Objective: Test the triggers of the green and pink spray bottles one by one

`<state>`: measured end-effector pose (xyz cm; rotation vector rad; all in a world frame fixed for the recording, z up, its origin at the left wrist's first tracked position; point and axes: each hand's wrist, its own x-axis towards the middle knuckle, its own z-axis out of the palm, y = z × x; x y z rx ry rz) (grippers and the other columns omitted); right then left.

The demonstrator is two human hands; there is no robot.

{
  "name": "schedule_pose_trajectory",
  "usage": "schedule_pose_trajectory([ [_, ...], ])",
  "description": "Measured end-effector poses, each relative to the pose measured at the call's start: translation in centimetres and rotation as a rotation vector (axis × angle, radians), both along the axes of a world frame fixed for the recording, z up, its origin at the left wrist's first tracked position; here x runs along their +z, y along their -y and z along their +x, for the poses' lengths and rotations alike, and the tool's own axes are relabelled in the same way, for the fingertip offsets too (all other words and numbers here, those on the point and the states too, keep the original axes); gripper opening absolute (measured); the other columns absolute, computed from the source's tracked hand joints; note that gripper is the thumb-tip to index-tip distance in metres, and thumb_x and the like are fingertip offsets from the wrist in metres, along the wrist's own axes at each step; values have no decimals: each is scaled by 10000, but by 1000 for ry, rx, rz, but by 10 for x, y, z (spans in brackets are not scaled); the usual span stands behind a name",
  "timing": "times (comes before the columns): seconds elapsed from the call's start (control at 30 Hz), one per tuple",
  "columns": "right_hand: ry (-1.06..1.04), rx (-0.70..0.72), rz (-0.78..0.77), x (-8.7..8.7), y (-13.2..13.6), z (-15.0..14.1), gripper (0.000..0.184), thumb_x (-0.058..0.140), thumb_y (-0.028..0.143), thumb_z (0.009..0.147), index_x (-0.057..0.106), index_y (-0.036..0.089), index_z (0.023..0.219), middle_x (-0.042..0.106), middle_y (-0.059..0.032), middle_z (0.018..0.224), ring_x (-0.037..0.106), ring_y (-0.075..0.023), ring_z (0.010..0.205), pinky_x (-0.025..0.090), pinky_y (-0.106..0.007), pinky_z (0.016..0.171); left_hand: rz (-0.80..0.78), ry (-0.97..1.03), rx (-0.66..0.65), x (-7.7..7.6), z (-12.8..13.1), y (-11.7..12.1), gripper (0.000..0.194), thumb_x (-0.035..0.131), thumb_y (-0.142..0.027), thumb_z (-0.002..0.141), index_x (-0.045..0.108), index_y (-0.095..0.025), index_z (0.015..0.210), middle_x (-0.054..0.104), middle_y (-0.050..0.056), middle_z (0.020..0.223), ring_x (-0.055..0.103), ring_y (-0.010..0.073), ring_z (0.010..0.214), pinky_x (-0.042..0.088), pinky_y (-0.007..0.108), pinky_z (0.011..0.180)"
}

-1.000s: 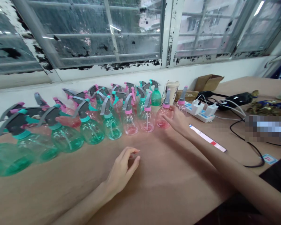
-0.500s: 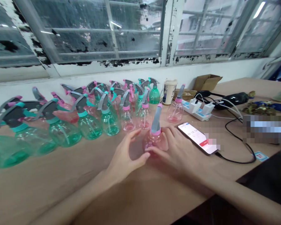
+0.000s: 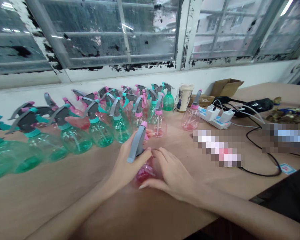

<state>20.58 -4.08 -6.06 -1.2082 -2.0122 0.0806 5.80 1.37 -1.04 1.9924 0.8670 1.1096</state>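
Between my two hands is a pink spray bottle (image 3: 145,171) with a grey trigger head. It leans a little, and its trigger points to the left and toward me. My left hand (image 3: 126,165) is wrapped round the neck just under the head, hiding the collar. Around the lower body curves my right hand (image 3: 176,176), its thumb in front and its fingers on the right side. Just behind stand another pink spray bottle (image 3: 159,125) and a green spray bottle (image 3: 121,128).
Several green and pink spray bottles (image 3: 76,140) line the left and back of the table (image 3: 165,213). A paper cup (image 3: 184,96), a single pink spray bottle (image 3: 190,120), a power strip (image 3: 221,122) with chargers and a cardboard box (image 3: 226,87) stand at the right.
The pink spray bottle has shifted left and tilted, its trigger swinging leftward. My left hand has closed round its neck. My right hand has moved left with the bottle.
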Motion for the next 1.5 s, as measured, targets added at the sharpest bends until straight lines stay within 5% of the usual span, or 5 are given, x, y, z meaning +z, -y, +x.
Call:
schedule_pose_trajectory([
  [0.17, -105, -194, -95, -20, -35, 43, 439, 490, 532, 894, 539, 213, 1191, 653, -114, 1133, 616, -272, 1057, 487, -469, 895, 32, -36, 46, 2, -11, -8, 372, 531, -154, 771, 564, -253, 1129, 672, -4, 1050, 656, 183, 915, 538, 354, 854],
  [0.27, -120, -408, -151, -35, -71, 72, 743, 594, 600, 791, 419, 137, 1346, 583, -219, 1254, 562, -356, 1155, 442, -535, 933, -6, -23, 31, 2, -12, -9, 362, 537, -169, 758, 563, -243, 1112, 669, 7, 1073, 662, 181, 894, 545, 347, 829],
  [0.5, -71, -348, -224, -42, -121, 87, 923, 639, 613, 734, 315, 93, 1424, 503, -240, 1366, 467, -356, 1273, 374, -525, 1009, -49, 4, 2, -2, -13, -9, 326, 560, -227, 788, 561, -233, 1114, 659, 34, 1137, 671, 185, 920, 556, 353, 841],
  [0.73, -35, -374, -253, -40, -124, 77, 606, 600, 547, 801, 483, 179, 1269, 646, -140, 1199, 573, -305, 1140, 318, -536, 1024, -7, -12, -44, -5, -15, -13, 323, 543, -189, 790, 565, -248, 1106, 638, 18, 1199, 623, 196, 1076, 524, 360, 938],
  [1.5, 301, -408, -171, -75, -99, 93, 722, 366, 701, 845, 480, 126, 1267, 597, -198, 1242, 481, -371, 1231, 162, -626, 1083, 114, -124, -20, 6, -18, -5, 50, 560, -209, 774, 512, -208, 786, 554, -39, 677, 562, 115, 549, 469, 242, 540],
])
